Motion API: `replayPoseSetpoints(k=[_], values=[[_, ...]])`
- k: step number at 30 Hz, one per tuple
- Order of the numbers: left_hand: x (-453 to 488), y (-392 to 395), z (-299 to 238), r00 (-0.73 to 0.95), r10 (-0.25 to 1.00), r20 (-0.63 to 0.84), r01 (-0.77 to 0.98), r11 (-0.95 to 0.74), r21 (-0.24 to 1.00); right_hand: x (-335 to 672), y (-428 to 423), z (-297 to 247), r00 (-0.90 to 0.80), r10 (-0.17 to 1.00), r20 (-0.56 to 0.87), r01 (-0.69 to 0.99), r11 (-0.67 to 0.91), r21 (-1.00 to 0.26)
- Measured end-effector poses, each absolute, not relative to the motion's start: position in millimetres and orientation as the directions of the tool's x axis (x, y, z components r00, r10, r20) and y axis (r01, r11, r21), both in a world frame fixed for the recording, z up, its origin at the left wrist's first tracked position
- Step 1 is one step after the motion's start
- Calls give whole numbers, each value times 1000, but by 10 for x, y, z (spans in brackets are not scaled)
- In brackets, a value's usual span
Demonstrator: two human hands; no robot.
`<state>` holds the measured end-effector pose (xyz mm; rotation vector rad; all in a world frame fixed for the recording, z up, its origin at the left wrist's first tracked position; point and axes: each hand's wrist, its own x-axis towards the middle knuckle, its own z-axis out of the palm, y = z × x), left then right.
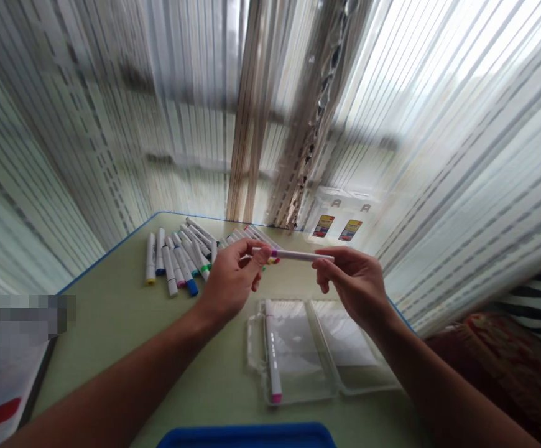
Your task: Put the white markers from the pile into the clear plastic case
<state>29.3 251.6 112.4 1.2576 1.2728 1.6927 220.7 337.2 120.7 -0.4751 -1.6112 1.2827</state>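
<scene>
As you look down, a blue tray (247,435) peeks in at the bottom edge. Just past it, low and right of centre, a clear case (349,348) lies open on the bench (112,323), so its one marker (273,348) rests flat inside. Above the case, your left hand (231,280) and right hand (352,283) each close their grip on one end of a white pen (303,255), likely to keep it level. Behind, upper left, loose markers (177,258) lie by the curtain (88,124).

Left hand (231,280) and right hand (352,280) pinch a white marker (298,255) level between them, above an open clear case (319,354) holding one pink-tipped marker (272,351); loose markers (177,258) lie far left on the table (121,317).
</scene>
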Motion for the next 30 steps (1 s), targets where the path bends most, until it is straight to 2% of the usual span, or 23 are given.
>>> replayPoseSetpoints(k=[2,4,7,9,12,14,30], values=[[293,2519,1091,-225,933,280,133,-255,958,2210,3337,1247,-404,776,484,-331,369,-868],[299,2508,1074,-124,950,286,301,-239,923,2208,3273,1292,-387,755,530,-341,416,-843],[308,2479,1090,-29,924,382,581,-295,758,2199,3141,1350,-397,672,626,-275,563,-779],[310,2463,1114,21,904,428,665,-332,669,2191,3055,1373,-414,565,714,-231,693,-683],[312,2454,1139,45,898,437,694,-343,633,2183,2972,1379,-460,379,803,-182,845,-503],[313,2454,1143,39,903,428,697,-331,636,2181,2952,1375,-480,311,820,-165,886,-433],[331,2427,1181,90,901,425,729,-351,588,2171,2947,1381,-470,259,844,-163,914,-371]])
